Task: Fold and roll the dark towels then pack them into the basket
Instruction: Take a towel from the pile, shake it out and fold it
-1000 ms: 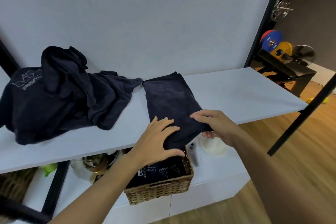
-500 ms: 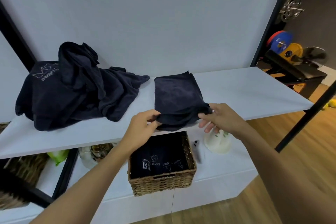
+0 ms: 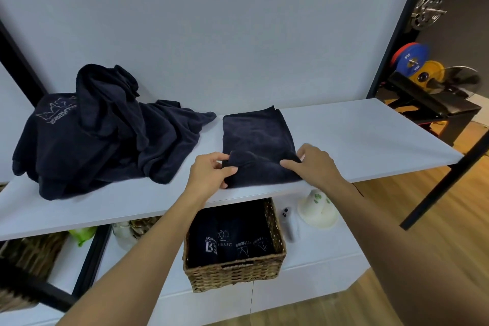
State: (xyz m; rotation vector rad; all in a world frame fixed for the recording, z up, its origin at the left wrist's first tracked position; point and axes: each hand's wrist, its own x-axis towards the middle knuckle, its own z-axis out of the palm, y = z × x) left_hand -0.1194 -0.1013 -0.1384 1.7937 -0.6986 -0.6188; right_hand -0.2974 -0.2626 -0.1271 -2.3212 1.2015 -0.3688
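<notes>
Room: white wall behind a white bench (image 3: 357,137), wood floor to the right.
Towel: one dark folded towel (image 3: 258,137) lies flat on the bench, near edge turned up into the start of a roll.
Left hand: the left hand (image 3: 211,172) has its grip pinched on the left end of that roll.
Right hand: the right hand (image 3: 315,164) presses on the right end, fingers bent over the cloth; grip on the towel.
Pile: a heap of dark towels (image 3: 100,135) waits on the left, just beside the folded one.
Basket: the basket (image 3: 238,272) sits on the lower shelf, with rolled towels inside.
What could go wrong: the roll may go crooked if one hand pushes faster.
Also: loose rolling may make it too fat for the basket.
Also: the roll sits near the bench edge, so it may slip off.
</notes>
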